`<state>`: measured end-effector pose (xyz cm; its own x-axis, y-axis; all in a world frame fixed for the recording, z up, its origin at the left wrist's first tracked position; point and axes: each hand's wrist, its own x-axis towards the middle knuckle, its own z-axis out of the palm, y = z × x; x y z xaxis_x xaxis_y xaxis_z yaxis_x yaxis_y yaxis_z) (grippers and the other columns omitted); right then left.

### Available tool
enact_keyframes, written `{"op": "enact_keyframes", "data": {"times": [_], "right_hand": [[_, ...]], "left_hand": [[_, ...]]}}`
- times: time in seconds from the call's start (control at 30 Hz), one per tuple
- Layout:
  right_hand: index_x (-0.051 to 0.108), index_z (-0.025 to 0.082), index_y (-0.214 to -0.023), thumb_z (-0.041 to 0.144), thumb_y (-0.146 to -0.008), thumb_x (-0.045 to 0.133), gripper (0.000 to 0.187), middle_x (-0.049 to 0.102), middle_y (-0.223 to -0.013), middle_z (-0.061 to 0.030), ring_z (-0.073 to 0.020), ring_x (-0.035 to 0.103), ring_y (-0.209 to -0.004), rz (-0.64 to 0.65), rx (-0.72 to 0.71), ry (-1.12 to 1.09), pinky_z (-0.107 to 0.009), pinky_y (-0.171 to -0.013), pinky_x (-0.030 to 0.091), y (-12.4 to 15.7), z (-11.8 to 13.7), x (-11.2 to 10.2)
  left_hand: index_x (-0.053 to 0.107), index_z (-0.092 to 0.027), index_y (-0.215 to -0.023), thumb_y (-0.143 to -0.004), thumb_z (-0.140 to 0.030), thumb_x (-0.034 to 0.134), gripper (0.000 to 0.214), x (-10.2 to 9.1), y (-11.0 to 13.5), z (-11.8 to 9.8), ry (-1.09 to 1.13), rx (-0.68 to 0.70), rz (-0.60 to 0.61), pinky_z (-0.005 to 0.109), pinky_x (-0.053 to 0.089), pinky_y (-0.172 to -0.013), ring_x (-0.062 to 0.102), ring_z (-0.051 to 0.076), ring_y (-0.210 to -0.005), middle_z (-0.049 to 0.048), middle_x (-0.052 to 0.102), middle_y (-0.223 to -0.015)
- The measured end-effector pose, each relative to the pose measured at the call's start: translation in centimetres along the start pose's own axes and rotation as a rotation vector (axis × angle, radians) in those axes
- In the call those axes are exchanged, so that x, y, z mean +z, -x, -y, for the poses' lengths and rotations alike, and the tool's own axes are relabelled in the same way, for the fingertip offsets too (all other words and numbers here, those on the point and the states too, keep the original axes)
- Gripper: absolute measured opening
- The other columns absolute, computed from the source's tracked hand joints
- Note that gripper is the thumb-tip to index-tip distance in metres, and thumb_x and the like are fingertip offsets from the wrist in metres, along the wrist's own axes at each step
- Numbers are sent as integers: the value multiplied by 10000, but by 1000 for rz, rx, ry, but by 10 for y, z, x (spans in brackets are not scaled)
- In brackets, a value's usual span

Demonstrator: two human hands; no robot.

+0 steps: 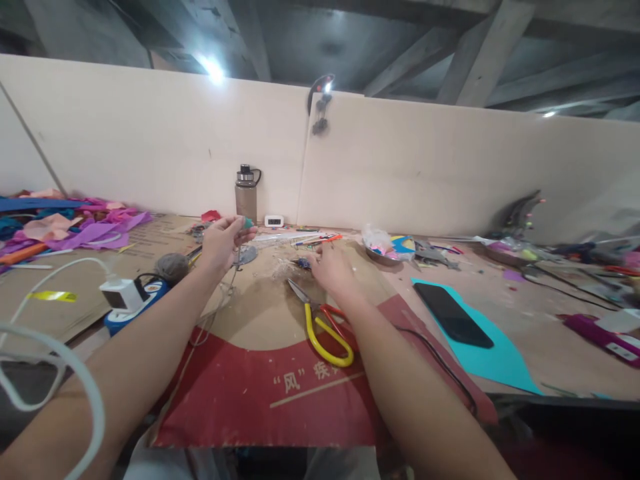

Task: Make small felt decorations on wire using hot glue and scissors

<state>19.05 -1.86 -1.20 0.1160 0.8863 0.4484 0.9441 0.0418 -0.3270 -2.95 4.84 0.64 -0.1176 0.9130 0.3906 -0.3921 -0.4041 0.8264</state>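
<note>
My left hand (223,244) is raised over the work surface, with thumb and fingers pinched on a small teal-green piece (248,223). A thin pale strand hangs below that hand. My right hand (332,265) is low over the board, fingers apart, beside a small dark blue bundle (303,263); whether it touches the bundle I cannot tell. Just below lie scissors (315,323) with one yellow and one red handle, partly behind my right wrist. Under both hands is a brown and red cardboard sheet (240,393) with printed characters.
A bottle (246,200) and a small white clock (274,221) stand by the back panel. Coloured scraps (95,230) pile at left, near a grey yarn ball (171,267) and white charger (121,295). At right are a filled bowl (387,253) and a phone (453,315) on turquoise sheet.
</note>
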Motion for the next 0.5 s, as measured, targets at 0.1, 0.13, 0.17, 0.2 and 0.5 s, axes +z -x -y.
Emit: {"op": "enact_keyframes", "data": {"times": [0.1, 0.13, 0.17, 0.2, 0.5], "right_hand": [[681, 81, -912, 256, -800, 548, 247, 675, -973, -218, -265, 628, -918, 256, 90, 118, -320, -777, 428, -6, -24, 12], [694, 96, -858, 222, -780, 557, 202, 687, -929, -211, -261, 641, -875, 285, 89, 120, -313, -746, 435, -6, -28, 15], [700, 110, -814, 192, -763, 560, 170, 694, -888, -204, -256, 649, -841, 303, 86, 116, -306, -719, 438, -5, -30, 18], [703, 122, -781, 172, -749, 563, 152, 699, -851, -198, -253, 653, -813, 300, 85, 111, -302, -697, 439, -4, -31, 20], [676, 89, -894, 231, -745, 544, 244, 689, -842, -204, -265, 658, -766, 229, 138, 36, -305, -617, 444, -6, -28, 25]], "left_hand": [[614, -105, -761, -738, -229, 670, 138, 7, 8, -3, -66, -6, 48, 238, 552, -624, 674, 136, -640, 42, 661, -695], [618, -102, -771, -739, -237, 673, 149, 9, 10, -4, -81, -11, 70, 243, 554, -635, 676, 138, -650, 48, 666, -706], [619, -101, -776, -736, -238, 678, 154, 11, 12, -5, -93, -18, 79, 244, 554, -643, 677, 137, -653, 49, 669, -706], [620, -100, -780, -732, -234, 683, 156, 12, 13, -5, -102, -29, 87, 246, 555, -654, 678, 136, -656, 49, 671, -708], [629, -117, -829, -725, -257, 690, 184, 11, 14, -3, -83, -108, 131, 186, 477, -468, 651, 115, -592, 37, 669, -741]]}}
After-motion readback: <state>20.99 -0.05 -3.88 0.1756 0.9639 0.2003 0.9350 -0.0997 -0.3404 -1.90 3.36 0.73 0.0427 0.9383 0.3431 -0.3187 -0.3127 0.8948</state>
